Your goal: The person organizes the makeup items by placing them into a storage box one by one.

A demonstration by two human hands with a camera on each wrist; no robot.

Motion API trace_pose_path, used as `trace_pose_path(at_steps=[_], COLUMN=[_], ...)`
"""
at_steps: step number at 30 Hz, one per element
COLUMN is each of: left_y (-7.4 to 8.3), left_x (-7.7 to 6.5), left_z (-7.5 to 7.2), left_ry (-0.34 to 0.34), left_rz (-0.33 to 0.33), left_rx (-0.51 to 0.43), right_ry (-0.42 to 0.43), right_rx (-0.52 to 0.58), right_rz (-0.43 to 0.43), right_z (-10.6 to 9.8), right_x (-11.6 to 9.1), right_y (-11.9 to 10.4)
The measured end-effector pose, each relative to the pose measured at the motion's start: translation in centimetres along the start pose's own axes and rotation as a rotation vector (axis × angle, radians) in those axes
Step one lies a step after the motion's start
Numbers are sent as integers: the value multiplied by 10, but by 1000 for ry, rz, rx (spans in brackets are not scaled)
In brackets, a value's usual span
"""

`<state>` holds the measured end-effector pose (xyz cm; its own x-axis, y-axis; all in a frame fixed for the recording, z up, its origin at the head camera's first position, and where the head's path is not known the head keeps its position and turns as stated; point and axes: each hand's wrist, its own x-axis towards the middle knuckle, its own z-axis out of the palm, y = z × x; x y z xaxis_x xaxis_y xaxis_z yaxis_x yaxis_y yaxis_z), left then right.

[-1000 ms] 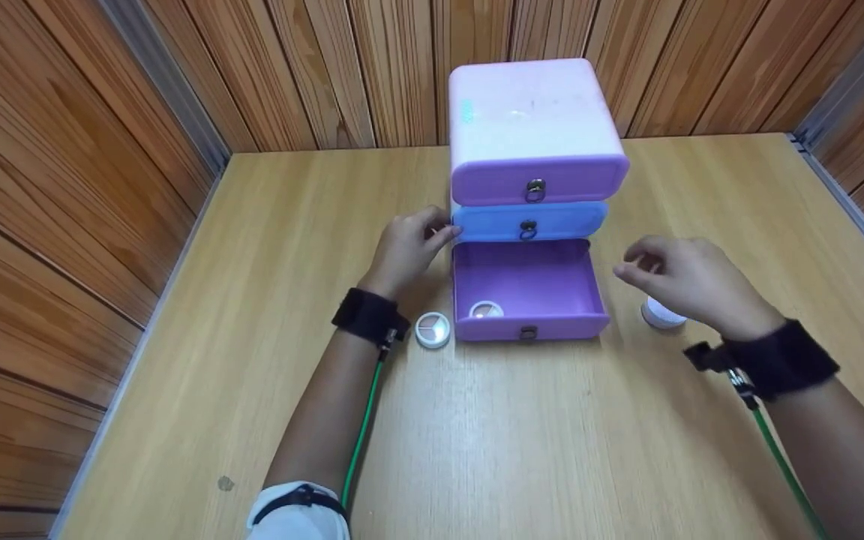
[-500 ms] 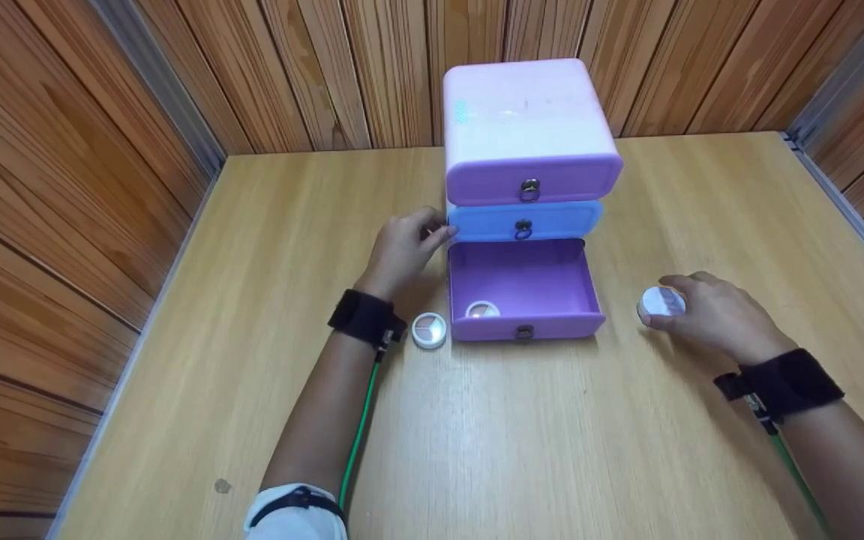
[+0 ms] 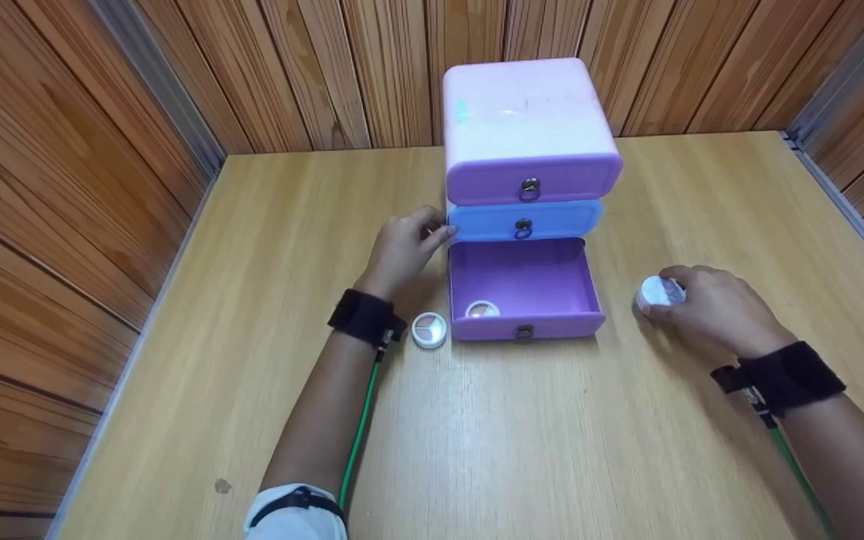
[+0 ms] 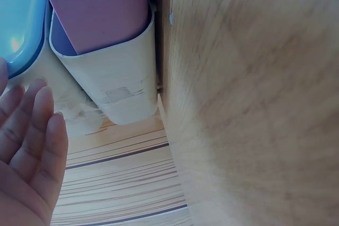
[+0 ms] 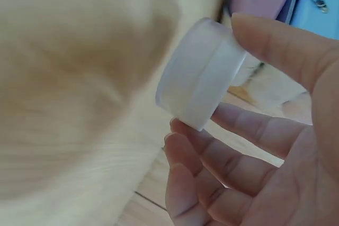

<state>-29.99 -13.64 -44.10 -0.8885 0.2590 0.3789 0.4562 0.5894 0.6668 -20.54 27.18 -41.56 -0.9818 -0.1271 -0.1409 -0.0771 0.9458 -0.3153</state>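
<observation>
My right hand pinches a small round white container between thumb and fingers, right of the drawer unit. In the right wrist view this container is a short cylinder with a seam around its side, tilted between thumb and fingertips. My left hand rests with its fingertips at the left end of the blue middle drawer; the left wrist view shows its fingers loosely extended. Below, the purple bottom drawer is pulled out. A round container with a divided top lies inside it, near the front.
The pink drawer unit stands at the back of the wooden table, its purple top drawer closed. Another round container with a three-part top lies left of the bottom drawer. Wood-panelled walls enclose the table.
My right hand has come down from the air onto the round white container, grasped it and shifted it slightly away from me. The left hand has kept its place at the blue drawer.
</observation>
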Motion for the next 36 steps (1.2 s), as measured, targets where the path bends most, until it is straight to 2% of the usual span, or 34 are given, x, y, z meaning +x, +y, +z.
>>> trace_pose_path(at_steps=[9, 18, 28, 36], left_y=[0, -1, 1, 0], left_x=[0, 1, 1, 1], left_z=[-1, -1, 0, 0], left_ry=[-2, -7, -5, -2], left_rz=[4, -1, 3, 17], left_rx=[-18, -9, -9, -3], right_ry=[102, 93, 67, -50], right_rx=[-14, -65, -70, -108], right_rz=[-88, -158, -271, -319], right_z=[-20, -27, -9, 13], right_x=[-2, 9, 26, 42], right_y=[-39, -87, -126, -149])
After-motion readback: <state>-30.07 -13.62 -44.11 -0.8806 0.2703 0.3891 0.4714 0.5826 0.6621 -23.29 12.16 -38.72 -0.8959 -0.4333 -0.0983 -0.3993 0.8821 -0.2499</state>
